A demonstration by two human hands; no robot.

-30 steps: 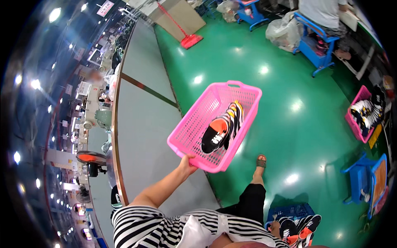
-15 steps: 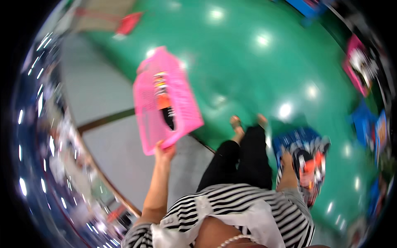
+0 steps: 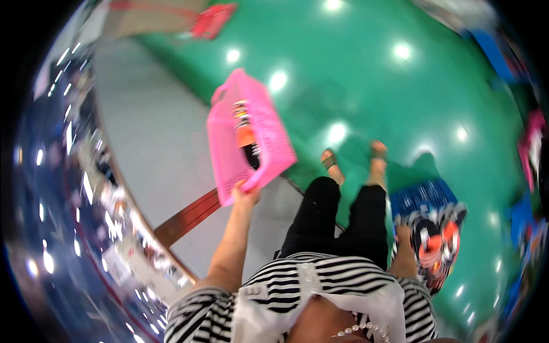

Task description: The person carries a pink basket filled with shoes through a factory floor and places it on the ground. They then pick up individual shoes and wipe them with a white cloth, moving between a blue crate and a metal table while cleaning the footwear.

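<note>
So you've got a black-and-white striped shirt (image 3: 337, 260) with a wide white collar (image 3: 374, 306) filling the bottom of the view, plus a string of white pearl-like beads (image 3: 357, 327) right at the lower edge. Your left arm is reaching forward, and your left hand (image 3: 246, 195) is clamped on the near end of a pink, perforated plastic basket (image 3: 275, 137). That basket hangs out ahead of you to the left, tipped so its open side faces left, with a row of black, orange and white shoes (image 3: 248, 151) lined up inside.

Your right arm drops down by your side, and your right hand (image 3: 403, 233) is at the left side of a dark blue plastic crate (image 3: 423, 193). Honestly the fingers are hidden and it's smeary there, so I can't tell if you're gripping it. Black, white and orange shoes (image 3: 434, 247) are heaped at its near end.

Between the two are your black trousers (image 3: 311, 220) and strappy sandals (image 3: 329, 161), feet apart on the shiny green floor (image 3: 360, 86). Left of you there's a flat grey panel (image 3: 148, 114) crossed by a reddish-brown strip (image 3: 191, 221), near the basket. Furthest out: a red broom-like thing (image 3: 214, 22) beside a beige boxy block (image 3: 154, 20), and a blurry pink container (image 3: 532, 148) at the far right.
</note>
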